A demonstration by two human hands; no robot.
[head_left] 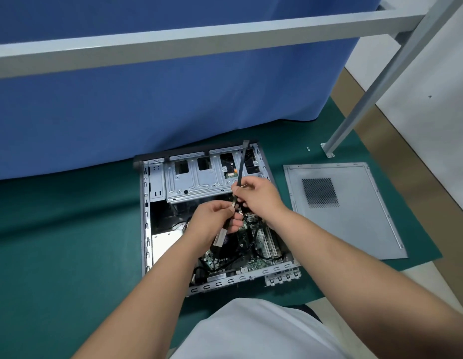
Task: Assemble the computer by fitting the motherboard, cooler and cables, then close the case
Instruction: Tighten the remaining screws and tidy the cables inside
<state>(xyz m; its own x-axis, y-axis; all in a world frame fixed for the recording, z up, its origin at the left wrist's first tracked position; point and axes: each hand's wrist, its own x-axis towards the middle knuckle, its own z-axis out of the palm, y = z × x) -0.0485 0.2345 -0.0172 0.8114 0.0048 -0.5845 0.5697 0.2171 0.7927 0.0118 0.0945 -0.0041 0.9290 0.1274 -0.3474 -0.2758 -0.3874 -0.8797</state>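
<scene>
Your arms are bare all the way up, no sleeves reaching the forearms, no gloves, watch or rings on your left hand (214, 224) or right hand (258, 195). You've got a plain white shirt (253, 332) on, with no print visible.

Both forearms hide much of the motherboard (247, 244) inside the case (145, 218). Two specks (308, 148) right of the case are too small to identify. The left hand (214, 224) covers the cable's (240, 172) middle.
</scene>
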